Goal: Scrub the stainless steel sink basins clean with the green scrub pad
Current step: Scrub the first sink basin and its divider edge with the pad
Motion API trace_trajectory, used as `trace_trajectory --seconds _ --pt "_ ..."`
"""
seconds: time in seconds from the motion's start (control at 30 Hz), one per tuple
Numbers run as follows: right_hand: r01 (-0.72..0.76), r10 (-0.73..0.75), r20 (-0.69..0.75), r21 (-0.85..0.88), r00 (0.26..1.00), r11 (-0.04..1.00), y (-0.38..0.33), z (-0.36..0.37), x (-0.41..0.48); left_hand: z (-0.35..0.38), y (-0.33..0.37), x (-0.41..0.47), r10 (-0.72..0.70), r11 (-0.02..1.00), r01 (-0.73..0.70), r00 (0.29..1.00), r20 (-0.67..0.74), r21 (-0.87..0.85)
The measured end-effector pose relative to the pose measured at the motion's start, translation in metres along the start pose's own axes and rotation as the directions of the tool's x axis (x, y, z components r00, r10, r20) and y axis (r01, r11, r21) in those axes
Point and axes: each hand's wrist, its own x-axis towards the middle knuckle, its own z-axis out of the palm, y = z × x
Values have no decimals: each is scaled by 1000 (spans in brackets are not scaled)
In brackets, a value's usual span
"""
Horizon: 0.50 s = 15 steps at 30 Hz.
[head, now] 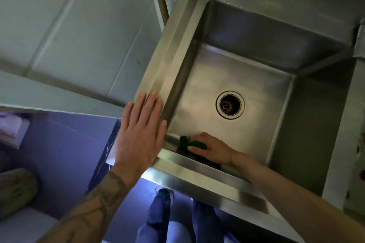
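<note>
A deep stainless steel sink basin (256, 77) fills the right of the head view, with a round drain (230, 104) in its floor. My right hand (212, 149) reaches down into the near left corner of the basin and grips the green scrub pad (187, 142) against the bottom there. My left hand (141, 130) lies flat with straight fingers on the sink's near left rim corner (158, 77). The pad is partly hidden under my right fingers.
A grey tiled wall (69, 25) stands to the left of the sink. A second basin's edge (351, 144) shows at the far right. My legs in blue trousers (162, 213) stand below the sink's front rim, over a purple-lit floor.
</note>
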Motion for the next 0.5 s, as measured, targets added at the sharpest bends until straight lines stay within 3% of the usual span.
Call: trace_trajectory --seconds 0.13,0.23,0.37,0.5 --pt "190 -169 -118 194 978 963 0 -1 -32 -3 44 -20 -226 972 226 974 -2 -64" --pt "140 -132 -65 133 989 981 13 -4 -26 -5 74 -28 -350 933 353 936 51 -75" --pt "-68 67 26 36 997 997 29 -7 -13 -5 84 -30 -398 914 402 915 72 -57" --pt "90 -85 -72 76 994 993 29 -3 -30 -5 82 -30 -409 905 414 910 64 -100"
